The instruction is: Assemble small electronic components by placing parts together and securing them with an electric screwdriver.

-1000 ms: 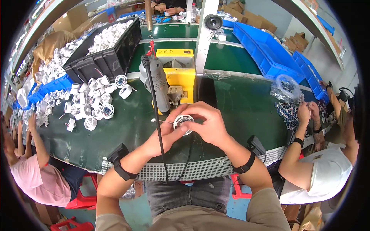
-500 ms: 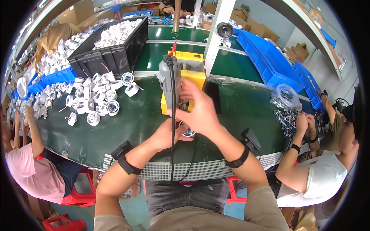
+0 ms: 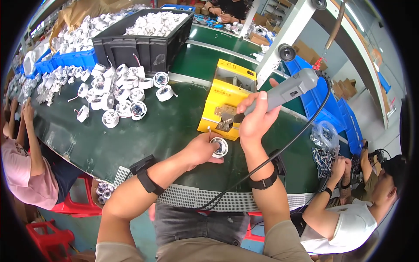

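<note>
My left hand (image 3: 201, 149) presses a small white round lamp housing (image 3: 219, 147) onto the dark green table (image 3: 166, 126), gripping its left side. My right hand (image 3: 255, 117) is wrapped around a grey electric screwdriver (image 3: 283, 93) that hangs on a black cable. The tool is tilted, and its tip points down-left at the metal part of a yellow fixture box (image 3: 223, 105) just above the housing. Both wrists carry black bands.
A heap of white round housings (image 3: 118, 98) lies at the left of the table, behind it a black crate (image 3: 144, 41) full of them and blue bins (image 3: 65, 59). A person sits at my left (image 3: 24, 161); another at my right (image 3: 349, 209) handles a bag of small parts (image 3: 325, 139).
One second ago both hands held the housing together. My right hand then took the hanging screwdriver and has tilted it toward the yellow fixture, while my left hand set the housing down on the table.
</note>
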Demonstrator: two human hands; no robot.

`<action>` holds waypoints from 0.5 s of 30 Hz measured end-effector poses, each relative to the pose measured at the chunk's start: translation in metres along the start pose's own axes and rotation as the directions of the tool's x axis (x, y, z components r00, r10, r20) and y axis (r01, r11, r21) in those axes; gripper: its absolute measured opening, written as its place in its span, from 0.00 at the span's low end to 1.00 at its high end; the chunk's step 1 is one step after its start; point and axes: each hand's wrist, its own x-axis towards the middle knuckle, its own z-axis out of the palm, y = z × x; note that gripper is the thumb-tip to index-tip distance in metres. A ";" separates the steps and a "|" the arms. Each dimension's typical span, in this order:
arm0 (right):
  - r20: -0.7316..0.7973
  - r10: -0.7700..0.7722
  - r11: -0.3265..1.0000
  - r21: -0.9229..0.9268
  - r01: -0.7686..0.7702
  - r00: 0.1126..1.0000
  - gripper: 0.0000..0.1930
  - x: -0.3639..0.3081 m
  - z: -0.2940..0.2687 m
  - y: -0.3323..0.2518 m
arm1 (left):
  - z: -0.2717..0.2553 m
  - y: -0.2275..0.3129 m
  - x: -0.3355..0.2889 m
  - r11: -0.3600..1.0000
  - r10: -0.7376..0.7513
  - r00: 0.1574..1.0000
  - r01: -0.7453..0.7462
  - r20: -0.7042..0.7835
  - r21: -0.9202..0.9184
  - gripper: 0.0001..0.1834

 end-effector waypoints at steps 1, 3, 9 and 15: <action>0.000 0.008 1.000 -0.011 -0.008 1.000 0.22 0.000 0.000 0.002 | -0.001 -0.001 0.001 1.000 0.011 1.000 -0.011 0.001 0.003 0.17; 0.002 0.022 1.000 -0.020 -0.022 1.000 0.22 -0.002 0.002 0.003 | -0.001 -0.003 0.002 1.000 0.009 1.000 -0.009 -0.001 -0.004 0.17; 0.030 0.008 1.000 0.018 -0.008 1.000 0.20 -0.001 0.008 0.005 | -0.001 0.000 0.001 1.000 0.002 1.000 -0.002 -0.003 0.020 0.17; 0.056 0.022 0.999 -0.032 -0.020 0.998 0.18 -0.002 0.009 0.012 | -0.002 -0.003 0.004 1.000 -0.014 1.000 0.014 -0.021 0.008 0.18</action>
